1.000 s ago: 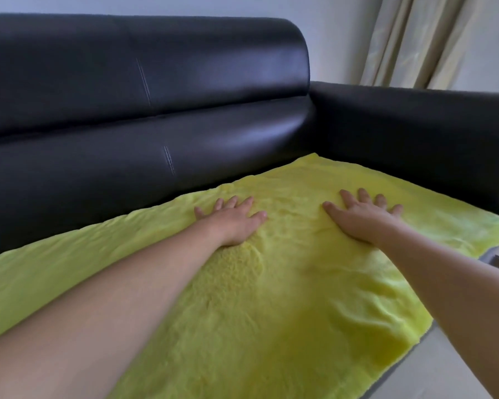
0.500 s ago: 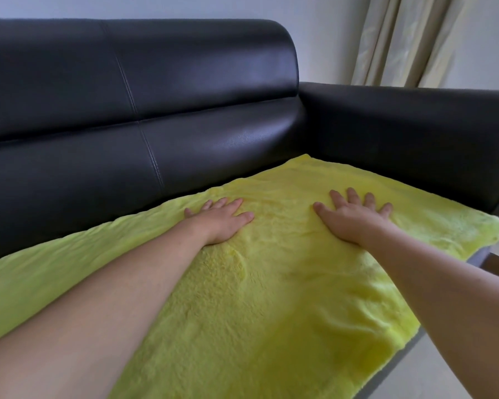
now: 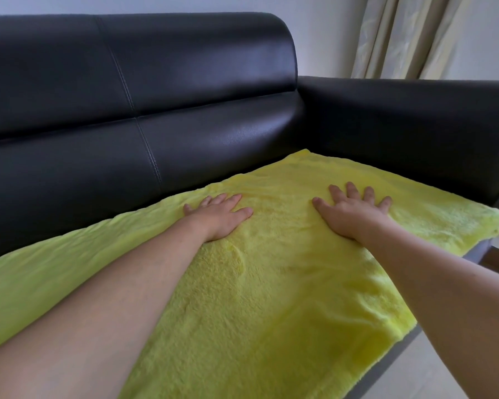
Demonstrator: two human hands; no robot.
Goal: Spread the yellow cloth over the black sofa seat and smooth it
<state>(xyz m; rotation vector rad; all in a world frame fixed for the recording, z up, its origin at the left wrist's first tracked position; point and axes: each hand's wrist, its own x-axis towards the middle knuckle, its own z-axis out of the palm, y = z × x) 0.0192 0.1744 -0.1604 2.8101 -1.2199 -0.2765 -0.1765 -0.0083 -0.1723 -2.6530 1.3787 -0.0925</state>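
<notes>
— What's the room like?

— A pale wall (image 3: 323, 33) at the back, with light patterned curtains (image 3: 401, 36) hanging in the right corner. In front of them stands a black sofa (image 3: 185, 82) with a shiny padded backrest and an armrest (image 3: 415, 116) running along the right.

— And the yellow cloth?

— The yellow cloth (image 3: 285, 283) lies spread over the sofa seat, covering nearly all of it that shows. Its far edge runs along the foot of the backrest, and its far right corner reaches into the angle where backrest and armrest meet. On the right its edge lies just beside the armrest; the near right edge hangs at the front of the seat, where a strip of the dark seat front (image 3: 386, 367) shows below it.

— Is it flat?

— Mostly. The pile is fluffy, with shallow ripples near the right front edge and a small curved crease just behind the left wrist.

— Where are the hands?

— Both rest on the far half of the cloth, palms down. The left hand (image 3: 221, 216) lies flat with its fingers straight and close together, pointing towards the backrest. The right hand (image 3: 350, 213) lies flat as well, fingers straight and fanned apart. Neither hand grips anything; both only press on the cloth. They are apart, with bare cloth between them.

— Anything else?

— Both bare forearms reach in from the near edge, and a patch of light floor (image 3: 432, 370) shows at the lower right.
</notes>
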